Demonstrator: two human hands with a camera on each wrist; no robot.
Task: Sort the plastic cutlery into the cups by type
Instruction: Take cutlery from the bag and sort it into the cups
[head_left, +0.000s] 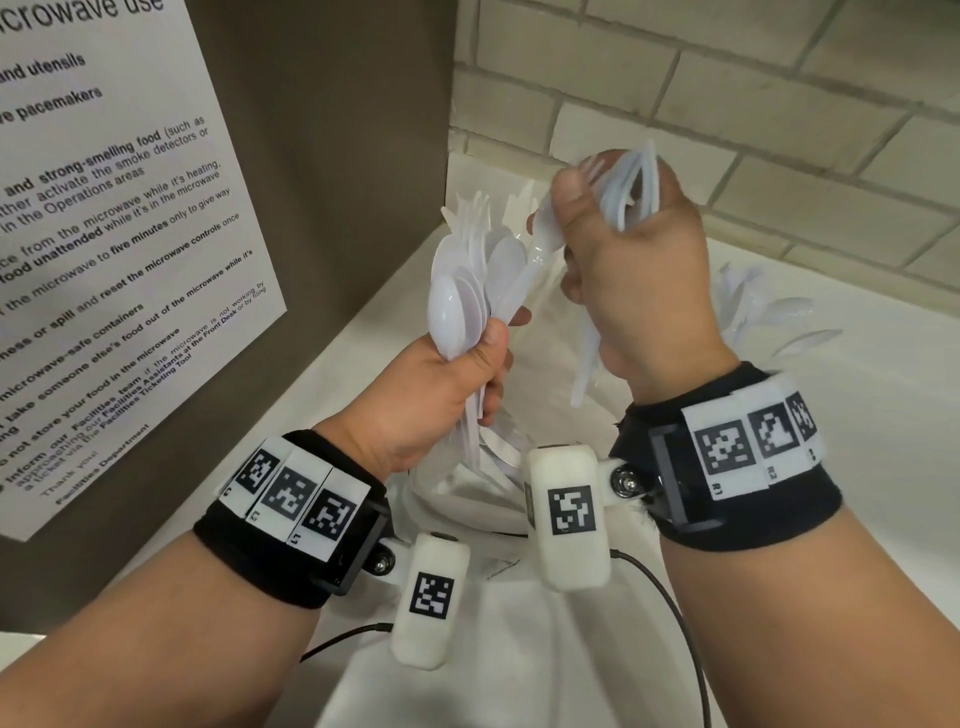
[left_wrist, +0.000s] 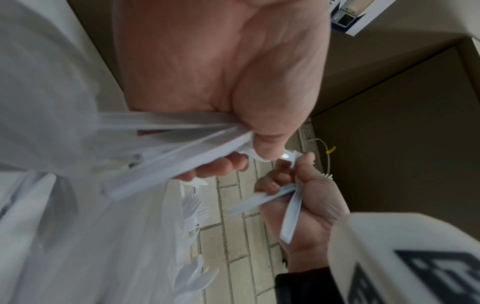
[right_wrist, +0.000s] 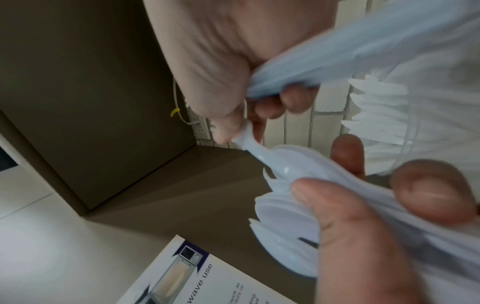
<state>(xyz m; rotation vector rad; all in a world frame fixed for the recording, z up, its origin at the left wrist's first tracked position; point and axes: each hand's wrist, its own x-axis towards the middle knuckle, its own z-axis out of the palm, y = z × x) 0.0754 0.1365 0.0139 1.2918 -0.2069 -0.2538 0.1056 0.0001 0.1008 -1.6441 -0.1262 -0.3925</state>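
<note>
My left hand (head_left: 457, 374) grips a fanned bunch of white plastic spoons (head_left: 462, 306) by their handles, with some fork tines among them (right_wrist: 270, 176). My right hand (head_left: 639, 291) holds a bundle of white cutlery (head_left: 631, 187) in its curled fingers, type unclear. Its thumb and forefinger also pinch one spoon (head_left: 540, 249) that lies against the left bunch. The left wrist view shows the gripped handles (left_wrist: 182, 148) and the right hand (left_wrist: 306, 197). A clear cup (head_left: 447, 499) stands below, between both wrists.
A clear cup of forks and spoons (head_left: 769, 312) stands on the white counter (head_left: 857, 519) to the right. More cutlery (head_left: 483, 213) stands upright in the corner behind. A brown panel with a microwave notice (head_left: 130, 234) is left, a tiled wall (head_left: 727, 104) behind.
</note>
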